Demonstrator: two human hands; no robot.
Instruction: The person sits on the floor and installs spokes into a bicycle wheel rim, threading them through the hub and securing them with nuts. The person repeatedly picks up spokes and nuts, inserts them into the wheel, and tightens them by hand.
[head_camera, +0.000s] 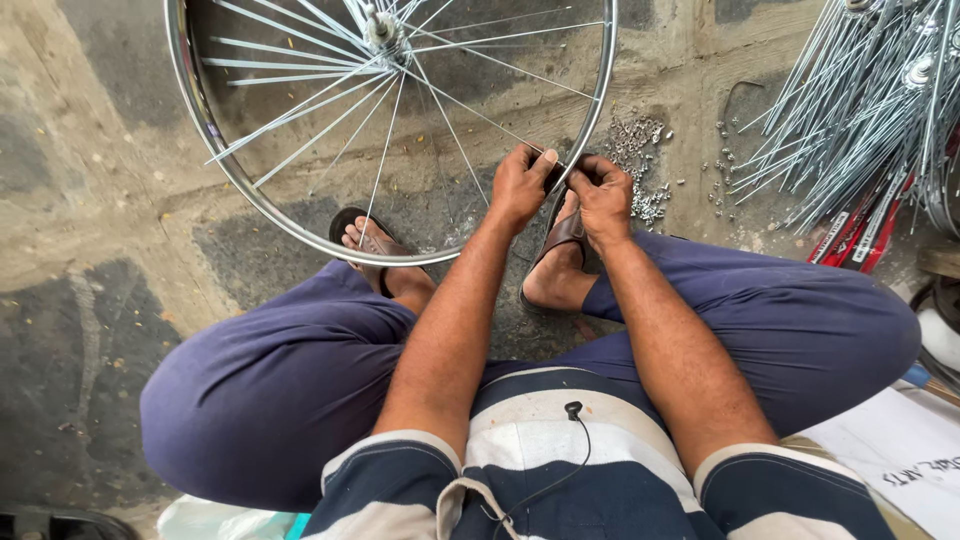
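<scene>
A shiny bicycle wheel rim (205, 120) with thin metal spokes (330, 100) and a hub (380, 28) lies on the concrete in front of me. My left hand (520, 185) pinches the rim's near right edge, where a spoke meets it. My right hand (603, 195) grips the same spot of the rim from the right, its fingers closed on it. Whether a small tool or nipple sits between the fingers is hidden. My sandalled feet (375, 245) rest under the rim.
A heap of small metal nipples (640, 165) lies on the ground just right of my hands. A bundle of loose spokes (860, 110) fans out at the upper right, above red packets (850, 235). White paper (900, 450) lies at lower right.
</scene>
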